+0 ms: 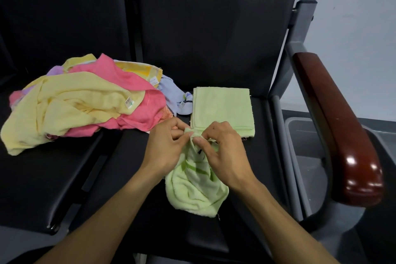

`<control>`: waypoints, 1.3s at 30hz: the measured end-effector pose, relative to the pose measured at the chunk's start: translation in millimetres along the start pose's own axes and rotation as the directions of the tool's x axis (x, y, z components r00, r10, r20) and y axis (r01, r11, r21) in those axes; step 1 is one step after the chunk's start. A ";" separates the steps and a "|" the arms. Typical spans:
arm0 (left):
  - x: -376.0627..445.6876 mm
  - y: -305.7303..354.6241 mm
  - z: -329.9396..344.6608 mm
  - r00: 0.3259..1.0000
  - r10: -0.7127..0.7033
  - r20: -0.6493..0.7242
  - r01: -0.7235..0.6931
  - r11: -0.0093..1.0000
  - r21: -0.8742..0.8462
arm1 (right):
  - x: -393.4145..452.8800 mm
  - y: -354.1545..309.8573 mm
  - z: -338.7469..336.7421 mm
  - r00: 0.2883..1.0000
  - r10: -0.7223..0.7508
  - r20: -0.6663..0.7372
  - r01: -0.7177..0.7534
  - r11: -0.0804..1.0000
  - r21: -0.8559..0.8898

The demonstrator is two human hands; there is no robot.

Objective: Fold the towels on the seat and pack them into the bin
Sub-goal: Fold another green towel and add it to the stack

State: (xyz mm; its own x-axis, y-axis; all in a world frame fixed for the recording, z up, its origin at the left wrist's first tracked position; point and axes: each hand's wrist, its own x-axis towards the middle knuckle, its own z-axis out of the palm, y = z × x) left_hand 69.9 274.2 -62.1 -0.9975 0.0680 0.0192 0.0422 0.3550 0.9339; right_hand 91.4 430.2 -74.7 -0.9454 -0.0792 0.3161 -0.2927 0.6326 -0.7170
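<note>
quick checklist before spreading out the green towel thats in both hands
1. Left hand pinches the crumpled green towel at its top edge: ok.
2. Right hand has a grip on the same edge: ok.
3. Towel flat: not ok, it hangs bunched.
4. Folded green towel lies neatly on the black seat: ok.
5. Unfolded pile lies apart, at left: ok.
6. Grey bin beside the armrest, contents: cannot tell.
</note>
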 end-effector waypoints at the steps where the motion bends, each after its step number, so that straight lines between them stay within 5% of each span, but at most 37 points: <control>1: -1.4 0.6 0.9 1.000 0.005 0.023 -0.005 1.000 -0.009 | 0.6 -0.6 -0.2 1.000 0.008 -0.005 -0.008 1.000 0.010; 13: -4.2 5.1 0.9 0.988 0.073 0.134 -0.060 0.993 -0.101 | 1.4 6.2 -0.9 0.995 0.103 -0.010 -0.101 0.989 0.109; 20: -0.4 0.6 -0.7 0.977 0.089 0.196 -0.089 0.996 -0.008 | -0.5 6.3 1.3 0.997 0.072 0.003 -0.071 0.995 -0.063; 25: 6.3 -3.6 -11.1 0.996 0.087 0.038 -0.089 0.995 0.053 | 3.5 10.4 -8.1 0.975 0.108 0.192 -0.127 0.988 0.091; 30: 8.2 -13.8 -14.6 0.996 -0.053 0.073 0.064 0.985 -0.162 | 1.1 14.5 -13.5 0.988 0.127 0.083 -0.125 0.992 -0.028; 34: 8.9 -15.2 -21.5 0.992 -0.125 0.010 0.121 0.926 -0.357 | 0.9 24.7 -20.7 0.971 0.139 0.194 -0.140 0.990 -0.011; 39: 12.9 -17.2 -39.8 0.993 -0.106 -0.048 0.086 0.945 -0.316 | -3.8 29.8 -32.4 0.982 0.168 0.090 -0.162 0.984 -0.072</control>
State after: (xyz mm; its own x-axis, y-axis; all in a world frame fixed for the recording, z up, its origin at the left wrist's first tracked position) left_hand 54.0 231.9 -63.6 -0.9979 -0.0144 -0.0630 -0.0636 0.0471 0.9969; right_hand 90.9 474.3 -77.2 -0.9902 -0.0407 0.1337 -0.1245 0.6909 -0.7121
